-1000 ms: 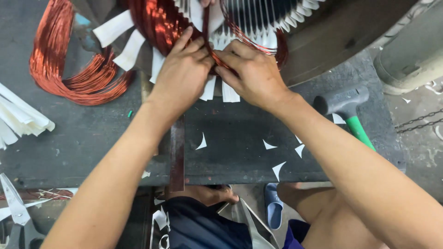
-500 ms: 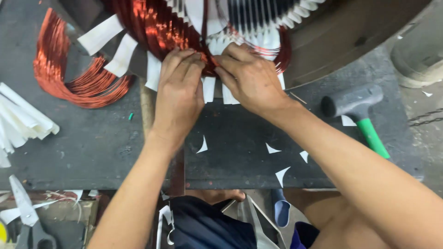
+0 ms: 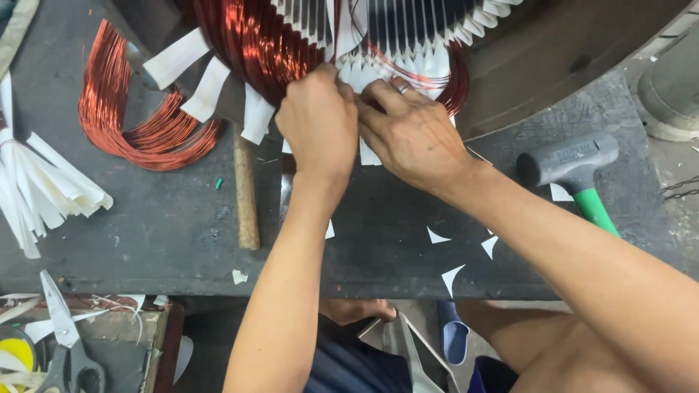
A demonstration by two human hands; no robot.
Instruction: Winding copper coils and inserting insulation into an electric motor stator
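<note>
Both hands meet at the lower rim of a large motor stator (image 3: pixel 553 65) lying on a dark workbench (image 3: pixel 145 233). My left hand (image 3: pixel 319 124) pinches copper wire at the stator slots, its fingers curled tight. My right hand (image 3: pixel 411 131), with a ring on one finger, presses thin copper strands (image 3: pixel 393 69) and white insulation paper strips (image 3: pixel 364 149) at the same slot. A thick bundle of copper winding (image 3: pixel 255 44) fills the slots just left of my hands.
A loose copper coil (image 3: pixel 138 124) lies at the left with white paper strips (image 3: pixel 36 189) beside it. A wooden stick (image 3: pixel 245 189) lies under the stator. A grey mallet with green handle (image 3: pixel 575 171) rests at the right. Scissors (image 3: pixel 62 335) lie lower left. Paper scraps dot the bench.
My hands have stayed at the same slot while the view shifted, so the bench contents sit further right. My left hand has closed tighter on the wire.
</note>
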